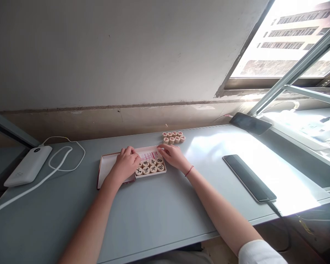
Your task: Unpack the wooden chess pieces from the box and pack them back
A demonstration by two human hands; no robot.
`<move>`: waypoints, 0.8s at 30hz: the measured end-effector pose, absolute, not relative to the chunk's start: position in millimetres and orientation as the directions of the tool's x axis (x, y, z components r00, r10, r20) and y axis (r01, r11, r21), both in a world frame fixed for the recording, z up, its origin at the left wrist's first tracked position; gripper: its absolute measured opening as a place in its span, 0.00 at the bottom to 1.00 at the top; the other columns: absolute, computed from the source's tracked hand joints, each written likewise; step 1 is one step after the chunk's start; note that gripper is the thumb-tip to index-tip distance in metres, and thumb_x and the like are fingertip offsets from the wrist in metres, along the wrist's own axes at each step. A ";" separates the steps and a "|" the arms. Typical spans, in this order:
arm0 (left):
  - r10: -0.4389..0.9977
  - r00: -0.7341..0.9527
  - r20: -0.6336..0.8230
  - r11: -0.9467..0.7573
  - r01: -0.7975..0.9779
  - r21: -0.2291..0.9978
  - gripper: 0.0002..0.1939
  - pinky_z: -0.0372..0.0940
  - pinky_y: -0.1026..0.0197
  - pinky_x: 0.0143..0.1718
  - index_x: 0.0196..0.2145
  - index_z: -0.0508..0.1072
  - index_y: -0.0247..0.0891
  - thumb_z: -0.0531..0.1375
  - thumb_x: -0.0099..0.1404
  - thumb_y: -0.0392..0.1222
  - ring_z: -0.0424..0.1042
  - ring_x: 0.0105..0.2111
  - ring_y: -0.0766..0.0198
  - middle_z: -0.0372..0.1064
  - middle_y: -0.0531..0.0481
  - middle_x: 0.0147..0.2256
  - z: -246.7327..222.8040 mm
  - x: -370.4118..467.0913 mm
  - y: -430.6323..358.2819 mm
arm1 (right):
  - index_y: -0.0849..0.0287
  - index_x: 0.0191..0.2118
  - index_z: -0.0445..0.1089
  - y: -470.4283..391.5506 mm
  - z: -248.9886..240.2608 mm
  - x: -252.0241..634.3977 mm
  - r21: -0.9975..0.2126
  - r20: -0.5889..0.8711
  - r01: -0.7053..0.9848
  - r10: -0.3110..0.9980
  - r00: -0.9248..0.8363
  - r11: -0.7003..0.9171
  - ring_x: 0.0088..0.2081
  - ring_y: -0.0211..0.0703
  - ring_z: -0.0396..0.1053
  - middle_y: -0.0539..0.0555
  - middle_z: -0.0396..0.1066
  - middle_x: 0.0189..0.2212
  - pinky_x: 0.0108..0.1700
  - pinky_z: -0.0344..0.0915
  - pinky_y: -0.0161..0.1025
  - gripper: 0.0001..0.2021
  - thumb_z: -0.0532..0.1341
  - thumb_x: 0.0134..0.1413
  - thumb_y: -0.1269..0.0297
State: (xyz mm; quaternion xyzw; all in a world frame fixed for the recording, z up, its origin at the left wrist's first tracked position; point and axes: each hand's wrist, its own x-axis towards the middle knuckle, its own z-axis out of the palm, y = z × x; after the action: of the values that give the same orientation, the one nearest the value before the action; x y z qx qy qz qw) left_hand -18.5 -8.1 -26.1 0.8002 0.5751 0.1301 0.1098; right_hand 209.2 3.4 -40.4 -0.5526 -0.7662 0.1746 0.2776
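A shallow white box (165, 171) lies on the grey table, with two rows of round wooden pieces (153, 168) marked in black along its near side and a printed sheet (148, 156) behind them. My left hand (126, 163) is over the box's left edge, beside the open lid (107, 167), its fingers bent; what they hold, if anything, is hidden. At the box's far right corner is my right hand (173, 156), thumb and fingers pressed together near the rim. Behind it stand two rows of several pieces (174, 138).
A white power bank (29, 167) with a looping white cable is at the left. Toward the right lies a black phone (249, 178) with a cable, and another dark phone (250, 123) rests near the window and metal frame. A wall rises behind the table.
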 end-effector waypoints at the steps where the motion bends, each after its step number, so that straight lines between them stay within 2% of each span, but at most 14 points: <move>1: 0.949 0.311 0.054 -0.310 0.884 0.351 0.19 0.59 0.50 0.50 0.30 0.77 0.43 0.46 0.65 0.40 0.61 0.43 0.54 0.64 0.47 0.43 -24.7 -19.6 -8.3 | 0.54 0.41 0.71 2.9 -41.8 207.3 -0.578 0.223 0.750 0.946 -0.234 0.321 0.30 0.42 0.65 0.50 0.70 0.23 0.38 0.56 0.38 0.14 0.50 0.63 0.58; 7: 0.938 0.341 -0.070 -0.272 0.843 0.465 0.18 0.60 0.50 0.49 0.29 0.74 0.42 0.45 0.64 0.40 0.63 0.44 0.54 0.69 0.47 0.44 -11.7 -18.8 -11.6 | 0.55 0.41 0.70 2.0 -46.4 203.7 -0.651 0.207 0.708 0.961 -0.182 0.274 0.25 0.38 0.63 0.47 0.68 0.22 0.34 0.55 0.34 0.11 0.52 0.57 0.65; 16: 0.922 0.325 -0.208 -0.184 0.843 0.505 0.09 0.61 0.58 0.45 0.27 0.69 0.44 0.50 0.59 0.41 0.66 0.47 0.55 0.74 0.53 0.35 16.0 -14.9 -17.2 | 0.56 0.40 0.70 0.6 -49.2 198.5 -0.705 0.202 0.670 0.971 -0.125 0.233 0.22 0.36 0.60 0.46 0.66 0.19 0.29 0.55 0.33 0.12 0.51 0.56 0.63; 20: 0.916 0.365 -0.166 -0.229 0.816 0.531 0.09 0.62 0.59 0.43 0.29 0.69 0.43 0.52 0.61 0.46 0.69 0.43 0.57 0.74 0.53 0.34 12.8 -19.8 -14.7 | 0.56 0.40 0.71 0.6 -48.9 199.9 -0.743 0.215 0.628 0.971 -0.104 0.231 0.22 0.36 0.59 0.46 0.64 0.19 0.28 0.55 0.33 0.13 0.51 0.58 0.59; 24: 0.966 0.257 0.012 -0.206 0.745 0.635 0.13 0.62 0.59 0.43 0.37 0.70 0.43 0.51 0.64 0.51 0.68 0.41 0.59 0.72 0.51 0.39 9.8 -13.3 -15.4 | 0.57 0.41 0.71 -7.2 -34.9 196.7 -0.740 0.363 0.569 0.925 -0.111 0.359 0.30 0.40 0.65 0.51 0.69 0.27 0.34 0.60 0.35 0.14 0.55 0.57 0.54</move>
State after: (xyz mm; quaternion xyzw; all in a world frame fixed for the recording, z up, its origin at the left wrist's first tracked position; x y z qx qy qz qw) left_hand -13.3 -15.4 9.8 0.7474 0.5723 0.2101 0.2640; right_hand 196.7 -7.2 -34.9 -0.5234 -0.7136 0.2157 0.4127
